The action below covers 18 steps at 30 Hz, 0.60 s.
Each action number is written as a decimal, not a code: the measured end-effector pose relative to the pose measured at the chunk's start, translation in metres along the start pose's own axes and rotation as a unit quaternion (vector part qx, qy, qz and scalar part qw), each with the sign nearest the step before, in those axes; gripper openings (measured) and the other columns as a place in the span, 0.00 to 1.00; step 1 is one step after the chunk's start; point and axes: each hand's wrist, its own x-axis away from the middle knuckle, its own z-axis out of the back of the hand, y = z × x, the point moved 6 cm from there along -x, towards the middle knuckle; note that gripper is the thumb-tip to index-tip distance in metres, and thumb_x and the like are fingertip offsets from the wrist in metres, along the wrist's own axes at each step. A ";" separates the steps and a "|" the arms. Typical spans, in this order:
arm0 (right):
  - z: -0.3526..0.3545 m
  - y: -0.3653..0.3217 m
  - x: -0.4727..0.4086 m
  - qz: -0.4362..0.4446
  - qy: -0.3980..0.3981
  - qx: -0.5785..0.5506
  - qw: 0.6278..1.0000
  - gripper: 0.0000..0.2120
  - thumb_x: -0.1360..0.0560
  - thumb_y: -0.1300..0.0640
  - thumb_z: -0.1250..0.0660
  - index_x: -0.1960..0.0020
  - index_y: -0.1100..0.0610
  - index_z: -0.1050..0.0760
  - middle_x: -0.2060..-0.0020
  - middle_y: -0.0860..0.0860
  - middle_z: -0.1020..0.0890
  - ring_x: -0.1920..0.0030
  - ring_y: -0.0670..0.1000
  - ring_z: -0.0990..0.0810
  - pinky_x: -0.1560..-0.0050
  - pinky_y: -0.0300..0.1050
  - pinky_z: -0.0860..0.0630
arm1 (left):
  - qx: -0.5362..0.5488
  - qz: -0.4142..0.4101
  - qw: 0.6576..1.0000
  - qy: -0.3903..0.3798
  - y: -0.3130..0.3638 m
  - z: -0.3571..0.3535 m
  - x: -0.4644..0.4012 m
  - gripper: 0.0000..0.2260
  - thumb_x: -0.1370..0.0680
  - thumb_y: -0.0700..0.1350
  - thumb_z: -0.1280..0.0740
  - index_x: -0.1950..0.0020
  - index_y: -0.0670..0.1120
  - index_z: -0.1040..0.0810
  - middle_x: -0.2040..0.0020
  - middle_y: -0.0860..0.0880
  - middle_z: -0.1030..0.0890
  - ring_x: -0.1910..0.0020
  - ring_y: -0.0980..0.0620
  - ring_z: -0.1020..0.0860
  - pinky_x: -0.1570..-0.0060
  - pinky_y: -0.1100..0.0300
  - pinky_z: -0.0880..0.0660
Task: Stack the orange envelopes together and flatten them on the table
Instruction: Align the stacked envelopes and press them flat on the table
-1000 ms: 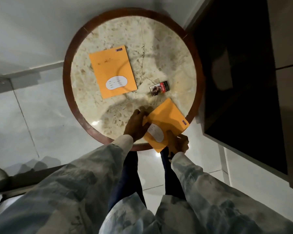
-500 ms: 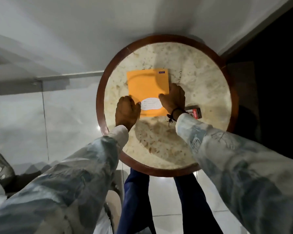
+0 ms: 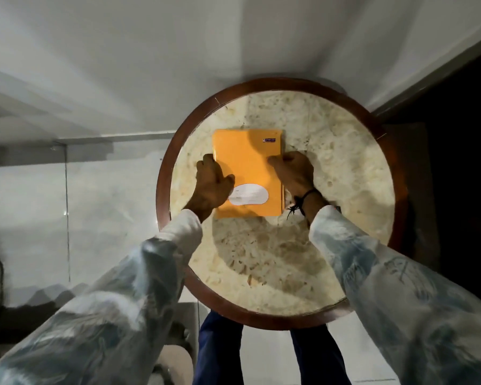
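Note:
The orange envelopes (image 3: 249,159) lie as one squared stack on the round marble table (image 3: 345,162), a little behind its middle. The top one shows a white oval label (image 3: 249,193) near its front edge and a small printed mark at its far right corner. My left hand (image 3: 210,184) sits on the stack's left edge with fingers curled over it. My right hand (image 3: 293,173) covers the right edge, fingers pointing inward on the top envelope. Both hands bear down on the stack.
The table has a raised dark wooden rim (image 3: 164,173). A small red object (image 3: 338,208) peeks out beside my right sleeve. A white wall rises behind the table, a dark cabinet stands to the right, and pale floor tiles lie to the left.
One second ago one envelope was in my hands at the table's near edge and the other lay apart. It now lies on the other, and both hands have slid up along the stack's sides.

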 end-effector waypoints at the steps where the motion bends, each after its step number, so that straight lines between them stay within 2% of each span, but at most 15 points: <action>1: 0.002 -0.004 -0.005 -0.010 -0.019 -0.025 0.999 0.14 0.26 0.50 0.29 0.59 0.62 0.23 0.63 0.57 0.21 0.63 0.54 0.25 0.58 0.48 0.29 | -0.003 -0.049 0.999 -0.016 0.005 0.000 0.003 0.13 0.24 0.31 0.33 0.49 0.40 0.36 0.53 0.40 0.28 0.53 0.41 0.27 0.51 0.41 0.25; 3: 0.003 -0.014 -0.010 -0.014 -0.053 -0.077 0.996 0.08 0.22 0.53 0.31 0.54 0.58 0.24 0.58 0.54 0.22 0.54 0.54 0.24 0.52 0.51 0.29 | 0.009 -0.123 0.991 -0.049 0.018 -0.005 0.014 0.14 0.23 0.28 0.37 0.50 0.41 0.41 0.59 0.48 0.34 0.61 0.51 0.33 0.57 0.48 0.32; 4: 0.003 -0.017 -0.007 -0.013 -0.067 -0.107 0.992 0.07 0.21 0.55 0.32 0.48 0.59 0.24 0.54 0.54 0.21 0.50 0.54 0.23 0.49 0.51 0.29 | 0.018 -0.143 0.988 -0.053 0.025 -0.007 0.019 0.12 0.23 0.30 0.39 0.50 0.40 0.42 0.59 0.50 0.34 0.62 0.53 0.33 0.58 0.47 0.32; 6: 0.012 -0.024 0.010 0.029 -0.056 -0.156 0.986 0.14 0.19 0.58 0.34 0.36 0.63 0.28 0.44 0.55 0.21 0.44 0.54 0.22 0.44 0.49 0.26 | 0.040 -0.182 0.982 -0.022 0.037 -0.007 0.029 0.10 0.23 0.35 0.42 0.45 0.38 0.40 0.54 0.44 0.28 0.58 0.47 0.27 0.56 0.42 0.26; 7: 0.022 -0.029 0.022 0.084 -0.029 -0.168 0.982 0.16 0.19 0.58 0.34 0.34 0.63 0.30 0.42 0.53 0.20 0.43 0.53 0.21 0.44 0.44 0.24 | 0.047 -0.210 0.977 0.011 0.043 -0.005 0.033 0.11 0.21 0.37 0.42 0.41 0.36 0.39 0.48 0.41 0.26 0.53 0.44 0.24 0.53 0.42 0.23; 8: 0.031 -0.034 0.036 0.146 0.002 -0.176 0.974 0.17 0.19 0.56 0.34 0.33 0.61 0.31 0.41 0.52 0.20 0.42 0.51 0.20 0.44 0.39 0.23 | 0.055 -0.239 0.968 0.045 0.048 -0.002 0.037 0.13 0.19 0.39 0.41 0.37 0.37 0.39 0.42 0.43 0.25 0.48 0.46 0.22 0.50 0.44 0.21; 10: 0.045 -0.039 0.061 0.247 0.055 -0.179 0.951 0.18 0.19 0.52 0.34 0.33 0.56 0.32 0.39 0.50 0.19 0.40 0.44 0.19 0.43 0.30 0.24 | 0.068 -0.279 0.952 0.106 0.051 0.001 0.047 0.15 0.16 0.39 0.39 0.32 0.45 0.41 0.38 0.57 0.26 0.44 0.61 0.23 0.49 0.62 0.21; 11: 0.047 -0.036 0.072 0.279 0.075 -0.175 0.941 0.17 0.19 0.52 0.35 0.32 0.54 0.33 0.38 0.49 0.19 0.40 0.39 0.20 0.43 0.28 0.25 | 0.070 -0.285 0.948 0.125 0.048 -0.002 0.053 0.17 0.16 0.39 0.39 0.31 0.47 0.41 0.39 0.61 0.27 0.43 0.65 0.23 0.49 0.68 0.23; 12: 0.045 -0.028 0.080 0.295 0.087 -0.162 0.938 0.17 0.18 0.52 0.36 0.31 0.50 0.35 0.39 0.46 0.20 0.40 0.35 0.22 0.43 0.25 0.27 | 0.067 -0.279 0.949 0.129 0.042 -0.008 0.057 0.16 0.16 0.40 0.39 0.31 0.47 0.41 0.39 0.59 0.27 0.42 0.64 0.24 0.47 0.67 0.23; 13: 0.040 -0.018 0.086 0.289 0.083 -0.142 0.943 0.18 0.17 0.53 0.37 0.30 0.47 0.37 0.40 0.43 0.21 0.41 0.32 0.23 0.43 0.22 0.29 | 0.060 -0.263 0.956 0.118 0.036 -0.015 0.059 0.16 0.16 0.41 0.40 0.30 0.45 0.41 0.37 0.54 0.27 0.40 0.61 0.24 0.42 0.61 0.22; 15: 0.023 0.009 0.089 0.236 0.045 -0.117 0.964 0.21 0.16 0.53 0.38 0.27 0.49 0.41 0.38 0.44 0.23 0.39 0.40 0.22 0.43 0.20 0.32 | 0.037 -0.244 0.963 0.105 0.025 -0.025 0.060 0.19 0.15 0.45 0.40 0.27 0.45 0.42 0.31 0.48 0.30 0.33 0.53 0.27 0.31 0.54 0.25; 16: 0.018 0.021 0.088 0.215 0.035 -0.109 0.970 0.22 0.16 0.53 0.38 0.25 0.54 0.41 0.36 0.49 0.22 0.37 0.46 0.22 0.41 0.22 0.31 | 0.029 -0.252 0.962 0.106 0.022 -0.026 0.060 0.18 0.15 0.47 0.41 0.27 0.47 0.42 0.31 0.49 0.31 0.33 0.52 0.28 0.31 0.52 0.26; 18: 0.016 0.031 0.084 0.204 0.028 -0.102 0.973 0.24 0.17 0.51 0.38 0.26 0.60 0.39 0.34 0.56 0.21 0.35 0.53 0.21 0.35 0.37 0.25 | 0.024 -0.256 0.960 0.109 0.023 -0.026 0.058 0.18 0.16 0.49 0.41 0.28 0.47 0.41 0.34 0.50 0.30 0.37 0.52 0.26 0.35 0.49 0.24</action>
